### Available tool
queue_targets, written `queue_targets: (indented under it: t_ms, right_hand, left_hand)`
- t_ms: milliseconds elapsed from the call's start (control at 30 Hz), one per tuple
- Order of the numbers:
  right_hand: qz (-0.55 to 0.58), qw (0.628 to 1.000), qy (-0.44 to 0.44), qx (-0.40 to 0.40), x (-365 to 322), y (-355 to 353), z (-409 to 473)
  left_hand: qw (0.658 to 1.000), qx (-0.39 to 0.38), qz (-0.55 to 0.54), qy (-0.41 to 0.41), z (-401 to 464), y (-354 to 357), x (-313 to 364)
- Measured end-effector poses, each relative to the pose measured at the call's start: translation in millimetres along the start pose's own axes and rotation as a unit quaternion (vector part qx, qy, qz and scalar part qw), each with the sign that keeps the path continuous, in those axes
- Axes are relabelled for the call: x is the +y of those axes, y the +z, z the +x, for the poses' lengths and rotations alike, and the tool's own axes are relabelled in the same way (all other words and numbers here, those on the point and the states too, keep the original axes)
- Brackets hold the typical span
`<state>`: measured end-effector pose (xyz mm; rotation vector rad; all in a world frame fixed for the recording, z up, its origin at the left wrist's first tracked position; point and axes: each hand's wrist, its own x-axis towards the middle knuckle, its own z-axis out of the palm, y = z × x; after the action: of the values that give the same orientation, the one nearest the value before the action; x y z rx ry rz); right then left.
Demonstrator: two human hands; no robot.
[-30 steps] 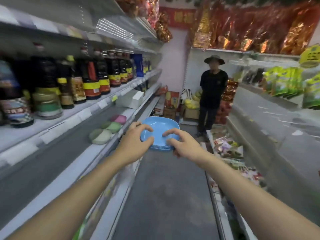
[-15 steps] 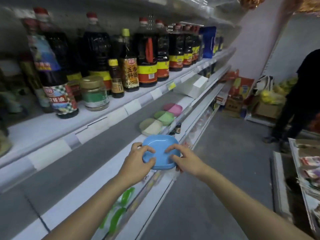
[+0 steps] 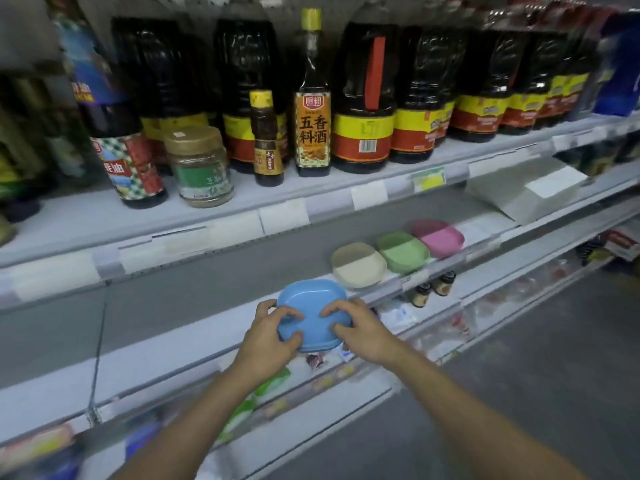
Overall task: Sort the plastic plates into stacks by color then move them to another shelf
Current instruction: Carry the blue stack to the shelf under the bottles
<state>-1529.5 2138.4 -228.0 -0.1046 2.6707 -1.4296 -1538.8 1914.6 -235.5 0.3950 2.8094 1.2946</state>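
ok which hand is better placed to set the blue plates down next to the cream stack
Right, marginally. Both hands grip the blue plates, but the right hand is on the side nearer the cream stack.

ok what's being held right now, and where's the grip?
The blue plate stack, gripped at opposite sides: left hand on its left edge, right hand on its right.

Dark sauce bottles are standing in a row along the upper shelf. Among them a slim bottle with a yellow cap and an orange label is standing beside a small brown bottle. A jar with a gold lid is sitting left of these. A blue box is standing at the far right. Two tiny bottles are sitting on a lower shelf, and a white box is lying tilted farther right.
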Motion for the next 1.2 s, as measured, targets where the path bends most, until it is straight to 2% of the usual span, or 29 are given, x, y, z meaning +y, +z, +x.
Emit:
queue_targets:
  t_ms: [233, 567, 700, 1000, 1200]
  right_hand:
    - [-0.064, 0.993, -0.03, -0.093, 15.9, 10.4, 88.6]
    - [-0.158, 0.974, -0.035, -0.161, 57.6, 1.7, 180.4]
    - [-0.181, 0.961, -0.031, -0.206, 65.9, 3.2, 197.2]
    - [-0.194, 0.95, -0.033, -0.243, 78.5, -5.0, 207.1]
    - [-0.247, 0.936, -0.019, -0.25, 72.6, -14.5, 207.6]
  left_hand:
    - [0.993, 0.05, 0.003, -0.105, 37.6, 13.1, -33.6]
    - [0.985, 0.045, 0.013, -0.166, 116.1, 54.4, -60.6]
    - [0.977, 0.06, 0.031, -0.201, 121.3, 65.1, -63.0]
    - [0.956, 0.066, 0.14, -0.248, 129.2, 90.6, -41.4]
    - [0.96, 0.08, 0.104, -0.249, 133.7, 102.7, -28.5]
